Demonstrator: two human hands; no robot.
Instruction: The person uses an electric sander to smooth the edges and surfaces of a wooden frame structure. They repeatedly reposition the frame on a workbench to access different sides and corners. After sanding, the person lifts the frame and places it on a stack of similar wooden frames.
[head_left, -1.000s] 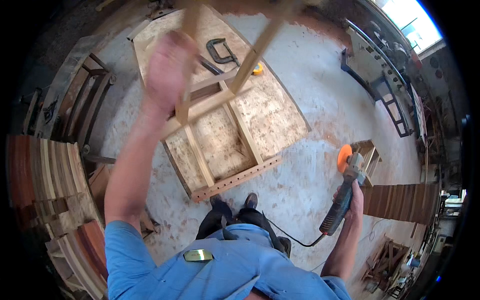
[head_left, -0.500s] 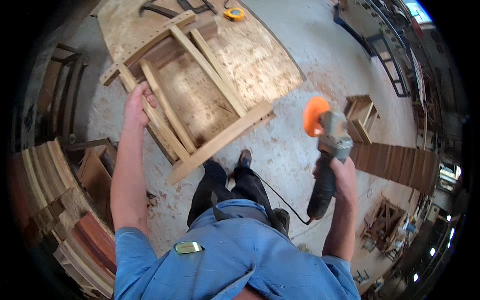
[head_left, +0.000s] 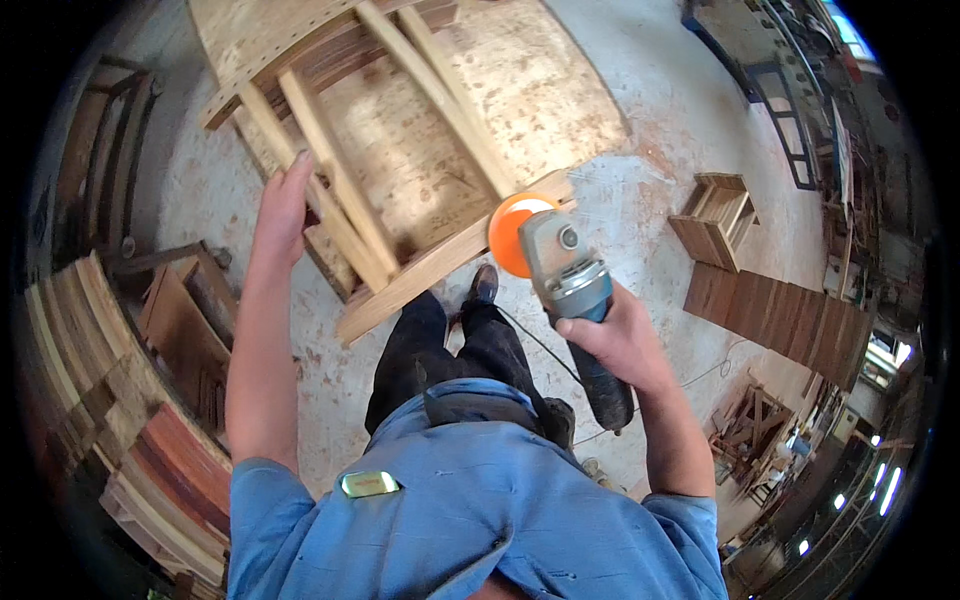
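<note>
An assembled wooden frame (head_left: 425, 262), with rails and crosspieces, lies slanted over the edge of a work board (head_left: 545, 110). My left hand (head_left: 284, 212) is on its left rail, the fingertips reaching over the wood and part of the grip hidden. In my right hand (head_left: 628, 345) is an angle grinder (head_left: 567, 262), held by its body with the thumb across it. The grinder's orange disc (head_left: 508, 238) is at the frame's near rail, close to its right end; whether it touches cannot be made out. A black cord (head_left: 535, 338) runs beside my legs.
A small wooden box-like piece (head_left: 712, 220) stands on the floor at right, beside a row of dark boards (head_left: 780, 312). Stacked timber (head_left: 95, 345) and a wooden cabinet-like piece (head_left: 185, 325) are at left. Blue metal frames (head_left: 780, 120) stand far right.
My right hand has brought the grinder left, from out over the floor to the frame's near rail. My left hand stays at the left rail, its fingers less curled.
</note>
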